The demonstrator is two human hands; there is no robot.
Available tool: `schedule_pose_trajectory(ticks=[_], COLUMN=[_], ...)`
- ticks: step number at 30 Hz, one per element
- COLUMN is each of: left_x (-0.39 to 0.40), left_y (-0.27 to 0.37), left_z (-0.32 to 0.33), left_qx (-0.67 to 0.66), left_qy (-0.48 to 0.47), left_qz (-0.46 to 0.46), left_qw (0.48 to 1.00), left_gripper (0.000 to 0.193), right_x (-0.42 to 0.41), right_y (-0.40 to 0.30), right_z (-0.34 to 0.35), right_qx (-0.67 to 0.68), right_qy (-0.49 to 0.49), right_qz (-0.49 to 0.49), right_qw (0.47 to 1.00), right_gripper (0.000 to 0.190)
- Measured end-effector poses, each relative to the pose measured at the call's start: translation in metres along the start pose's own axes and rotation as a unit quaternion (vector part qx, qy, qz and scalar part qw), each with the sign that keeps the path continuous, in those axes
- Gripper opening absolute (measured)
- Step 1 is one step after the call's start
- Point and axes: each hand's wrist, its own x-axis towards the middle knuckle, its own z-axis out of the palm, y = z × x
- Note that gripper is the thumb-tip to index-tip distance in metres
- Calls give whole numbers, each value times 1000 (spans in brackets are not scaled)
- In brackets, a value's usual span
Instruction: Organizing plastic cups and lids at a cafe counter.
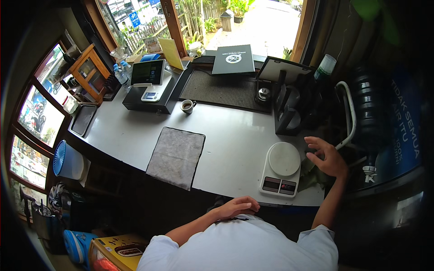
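Note:
My right hand [325, 157] hovers with fingers apart just right of a white kitchen scale [284, 159], above a dull green cloth [309, 174] at the counter's right end. Nothing shows in its fingers. My left hand [239, 206] rests close to my body by the counter's front edge, its fingers loosely together; its palm is hidden. The scale's round platform is bare. A grey cloth [178, 155] lies spread at the front edge of the white counter [227, 145]. Behind it stands a small cup [187, 106] holding a dark drink.
A tablet register [147, 73] sits on a black cash drawer [149, 105] at back left. A black bar mat [220, 89] runs along the back, with a dark menu board [234, 61] beyond. A black rack [288, 115] and a large water bottle [368, 111] stand at right.

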Motion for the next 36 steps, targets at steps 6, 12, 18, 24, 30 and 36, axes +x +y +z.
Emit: schedule_pose_trajectory(ticks=[6,12,18,24,30,36], left_x=[13,25,16,7,-26,-56], left_y=[45,16,31,87,133,142], left_z=[66,32,4,-21,-35,-65], left_qx=[-48,177,222,184,134,149], left_qy=[-169,-44,47,191,239,259], left_qz=[83,56,170,319,398,413], left_qw=[981,982,959,910,875,860], left_gripper=[40,21,13,14,17,16], right_x=[-47,-70,-97,-99,-104,-95], right_y=[13,29,28,24,14,15], right_z=[22,45,61,73,82,96], right_qx=[66,129,131,126,146,135], right_qy=[38,53,98,108,113,121], right_qz=[51,99,128,153,164,198], right_qw=[996,985,978,974,969,963], right_gripper=[46,48,48,48,48,46])
